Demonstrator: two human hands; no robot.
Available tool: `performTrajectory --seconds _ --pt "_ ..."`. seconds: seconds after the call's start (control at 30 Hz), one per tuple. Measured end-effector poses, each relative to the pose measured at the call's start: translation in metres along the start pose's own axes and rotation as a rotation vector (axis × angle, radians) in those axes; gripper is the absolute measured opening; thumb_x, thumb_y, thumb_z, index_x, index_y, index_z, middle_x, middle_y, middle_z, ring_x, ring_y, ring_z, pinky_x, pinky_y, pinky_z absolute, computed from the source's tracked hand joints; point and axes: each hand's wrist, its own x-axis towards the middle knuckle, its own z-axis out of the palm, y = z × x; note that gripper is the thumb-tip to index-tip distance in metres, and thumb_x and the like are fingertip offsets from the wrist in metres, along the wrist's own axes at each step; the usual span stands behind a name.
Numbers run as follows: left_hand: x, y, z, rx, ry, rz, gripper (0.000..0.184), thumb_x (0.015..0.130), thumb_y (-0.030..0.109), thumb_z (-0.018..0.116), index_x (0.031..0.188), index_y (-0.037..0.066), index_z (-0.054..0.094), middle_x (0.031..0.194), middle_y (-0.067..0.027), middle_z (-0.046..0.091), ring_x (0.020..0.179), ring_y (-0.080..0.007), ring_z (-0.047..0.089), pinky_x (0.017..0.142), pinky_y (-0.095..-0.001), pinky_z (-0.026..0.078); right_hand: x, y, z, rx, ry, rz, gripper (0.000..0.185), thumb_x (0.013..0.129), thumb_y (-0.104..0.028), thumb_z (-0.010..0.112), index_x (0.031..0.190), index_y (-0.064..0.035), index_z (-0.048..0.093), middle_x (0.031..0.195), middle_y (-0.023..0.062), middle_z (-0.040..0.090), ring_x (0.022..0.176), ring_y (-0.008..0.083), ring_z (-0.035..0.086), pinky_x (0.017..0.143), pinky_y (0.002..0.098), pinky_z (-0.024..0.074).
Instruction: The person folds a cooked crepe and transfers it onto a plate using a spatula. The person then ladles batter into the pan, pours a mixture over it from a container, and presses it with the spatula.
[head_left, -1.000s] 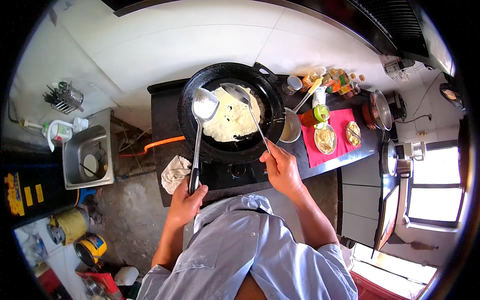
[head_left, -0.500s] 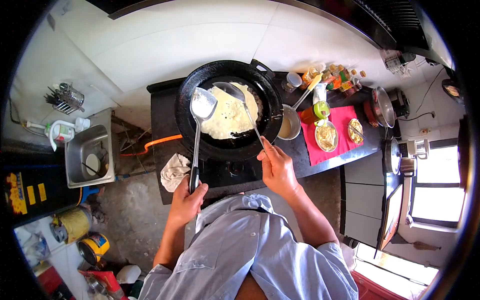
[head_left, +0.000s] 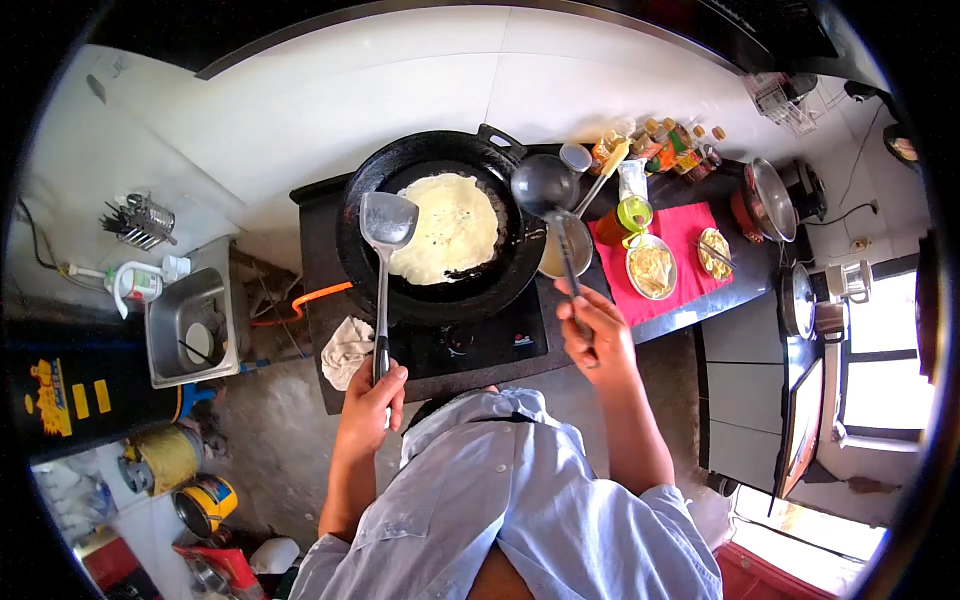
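Pancake [head_left: 450, 225], pale and thin, lies spread inside the black wok [head_left: 440, 306] just above the middle of the frame, its lower edge ragged. From where I stand, the left hand [head_left: 368, 405], below and left of centre, is closed round the black handle of the spatula [head_left: 388, 218]; the blade overlaps the pancake's left edge, though I can't tell whether they touch. The right hand [head_left: 600, 335], right of centre, is wrapped round the ladle [head_left: 545, 185], its bowl raised about the wok's right rim.

That thin sheet worries me: a hasty shove of the blade could tear it, especially along the broken lower edge, and lingering over heat could scorch its underside. A low swing of the ladle could clip the small pot [head_left: 582, 240] behind its handle and slop the contents. A careless elbow might also drag the crumpled cloth [head_left: 347, 350] off the counter [head_left: 320, 260].
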Motion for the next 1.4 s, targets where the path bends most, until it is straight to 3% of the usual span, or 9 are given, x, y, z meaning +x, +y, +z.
performTrajectory --seconds 0.27,0.43,0.73,0.93,1.07,1.13,1.2,1.27,1.4 --pt "-0.007 0.006 0.020 -0.264 -0.094 -0.056 0.017 0.102 0.021 0.065 0.100 0.008 0.056 0.063 -0.0016 0.054 0.043 -0.0110 0.048 0.040 -0.0267 0.038 -0.017 0.008 -0.079 -0.094 0.265 0.041 0.028 0.106 -0.019 0.056 0.127 -0.0010 0.063 0.090 0.0076 0.068 0.055 0.0111 0.052 0.042 0.0249 0.0375" --pt "-0.011 0.012 0.035 -0.258 -0.085 -0.045 0.018 0.103 0.024 0.061 0.096 0.009 0.053 0.063 0.0010 0.050 0.043 -0.0086 0.045 0.039 -0.0258 0.036 0.016 0.032 -0.114 0.011 0.250 0.136 0.025 0.102 -0.015 0.058 0.118 0.0039 0.062 0.089 0.0114 0.068 0.064 0.0171 0.057 0.050 0.0297 0.0443" --pt "-0.023 0.012 0.056 -0.208 -0.052 0.002 0.019 0.103 0.024 0.061 0.094 0.009 0.052 0.062 0.0022 0.047 0.043 -0.0082 0.044 0.040 -0.0255 0.036 0.070 0.046 -0.132 0.046 0.277 0.242 0.022 0.104 -0.022 0.059 0.113 -0.0027 0.065 0.090 0.0106 0.069 0.066 0.0196 0.062 0.054 0.0339 0.0496" --pt "-0.036 0.009 0.064 -0.195 0.039 0.043 0.015 0.101 0.021 0.064 0.100 0.008 0.057 0.062 -0.0005 0.051 0.042 -0.0104 0.045 0.040 -0.0269 0.036 0.063 0.026 -0.118 -0.376 0.321 0.315 0.031 0.105 -0.030 0.061 0.115 -0.0017 0.066 0.092 0.0098 0.069 0.068 0.0204 0.069 0.054 0.0348 0.0573" --pt "-0.046 0.005 0.063 -0.202 0.068 0.070 0.015 0.100 0.020 0.065 0.101 0.007 0.058 0.062 -0.0016 0.053 0.042 -0.0110 0.045 0.040 -0.0281 0.036 0.081 0.013 -0.181 -0.612 0.577 -0.195 0.033 0.102 -0.031 0.069 0.119 -0.0025 0.069 0.089 0.0035 0.068 0.065 0.0126 0.062 0.053 0.0296 0.0536" --pt "-0.051 0.003 0.066 -0.193 0.117 0.078 0.015 0.099 0.019 0.065 0.100 0.007 0.058 0.061 -0.0015 0.053 0.042 -0.0113 0.045 0.040 -0.0283 0.036 0.116 -0.003 -0.246 -0.992 0.785 -0.448 0.041 0.100 -0.030 0.071 0.124 0.0037 0.069 0.086 0.0123 0.072 0.079 0.0203 0.066 0.069 0.0374 0.0548" --pt "-0.055 0.002 0.068 -0.197 0.148 0.085 0.015 0.099 0.019 0.065 0.100 0.007 0.058 0.061 -0.0014 0.053 0.042 -0.0115 0.046 0.040 -0.0281 0.036 0.129 -0.032 -0.257 -0.945 0.815 -0.575 0.056 0.100 -0.039 0.068 0.127 0.0095 0.066 0.096 0.0228 0.075 0.086 0.0288 0.071 0.079 0.0421 0.0560" --pt "-0.057 0.001 0.068 -0.205 0.145 0.092 0.015 0.099 0.019 0.065 0.099 0.007 0.057 0.060 -0.0013 0.053 0.041 -0.0116 0.046 0.039 -0.0279 0.035 0.147 -0.045 -0.265 -1.175 0.920 -0.584 0.061 0.102 -0.044 0.065 0.128 0.0103 0.064 0.103 0.0233 0.074 0.083 0.0307 0.073 0.073 0.0406 0.0588" --pt "-0.063 0.001 0.072 -0.208 0.166 0.126 0.016 0.098 0.019 0.066 0.099 0.006 0.058 0.060 -0.0016 0.053 0.039 -0.0117 0.046 0.038 -0.0279 0.035 0.153 -0.063 -0.229 -0.891 0.834 -0.339 0.065 0.101 -0.053 0.062 0.132 0.0043 0.062 0.115 0.0184 0.069 0.091 0.0267 0.071 0.061 0.0331 0.0619"
